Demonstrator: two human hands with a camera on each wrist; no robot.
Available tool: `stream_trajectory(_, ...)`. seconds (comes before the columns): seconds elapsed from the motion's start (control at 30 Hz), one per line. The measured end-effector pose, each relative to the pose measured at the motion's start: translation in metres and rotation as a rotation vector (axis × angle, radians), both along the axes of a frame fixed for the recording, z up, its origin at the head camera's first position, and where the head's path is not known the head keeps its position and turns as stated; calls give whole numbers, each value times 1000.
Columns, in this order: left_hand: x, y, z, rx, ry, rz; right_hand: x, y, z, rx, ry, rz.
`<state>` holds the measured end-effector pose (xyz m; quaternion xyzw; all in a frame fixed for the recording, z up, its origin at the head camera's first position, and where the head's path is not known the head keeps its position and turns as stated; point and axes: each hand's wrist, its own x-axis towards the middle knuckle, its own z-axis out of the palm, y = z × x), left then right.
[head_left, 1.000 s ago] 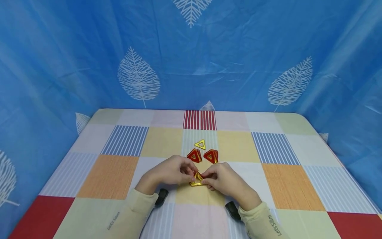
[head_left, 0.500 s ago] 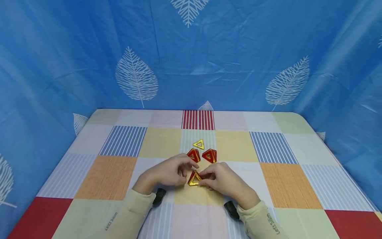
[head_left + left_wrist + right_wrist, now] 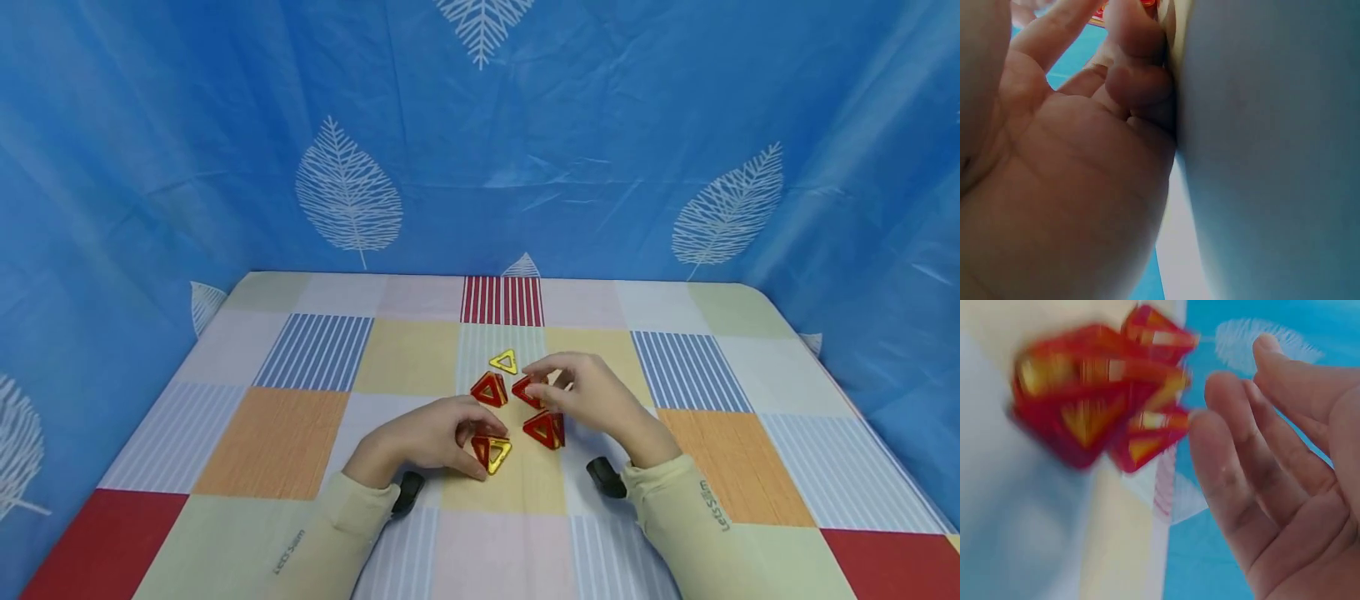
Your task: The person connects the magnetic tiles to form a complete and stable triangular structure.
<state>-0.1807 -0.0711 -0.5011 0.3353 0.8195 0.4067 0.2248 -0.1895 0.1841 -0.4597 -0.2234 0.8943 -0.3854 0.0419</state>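
Note:
In the head view my left hand holds a red-and-yellow triangular piece between thumb and fingers, low over the table. One of its faces is red, the other a hollow yellow triangle. My right hand hovers by a red triangular block, its fingertips overlapping the block in this view. Another red triangular block sits just below that hand. In the right wrist view the fingers extend loosely beside the blurred red blocks, with nothing between them. The left wrist view shows mostly the palm.
A third red triangular block stands left of the right hand. Behind it lies a flat, hollow yellow triangle. A patchwork cloth covers the table, and a blue leaf-print curtain hangs behind and at both sides.
My right hand has left the red-and-yellow piece and moved up and right toward the blocks. My left hand has closed on that piece. A red block now shows where my right hand was.

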Motion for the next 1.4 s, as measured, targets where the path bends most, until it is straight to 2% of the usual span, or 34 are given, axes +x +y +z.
stream_trajectory(0.13,-1,1,1,-36,-13,16,-30,6,-5,31,-11,-26)
stream_trajectory(0.3,-1,1,2,-47,-30,32,-62,8,-14,62,-90,-31)
stream_trajectory(0.43,0,1,3,-32,-41,33,-79,4,-18,68,-162,-22)
stream_trajectory(0.53,0,1,3,-21,-46,29,-86,1,-22,50,-241,-32)
stream_trajectory(0.63,0,2,2,-18,-46,23,-90,-3,-27,36,-294,-8)
stream_trajectory(0.77,-1,1,1,-23,-40,19,-92,-7,-30,59,-294,46)
stream_trajectory(0.87,-1,1,1,-27,-36,22,-92,-9,-30,86,-281,44)
stream_trajectory(1.1,0,1,0,-26,-42,27,-90,-6,-31,140,-168,46)
stream_trajectory(1.3,0,2,-1,-33,-40,37,-85,-4,-31,128,-151,-4)
stream_trajectory(1.4,0,2,-2,-37,-38,42,-80,-3,-28,111,-137,-65)
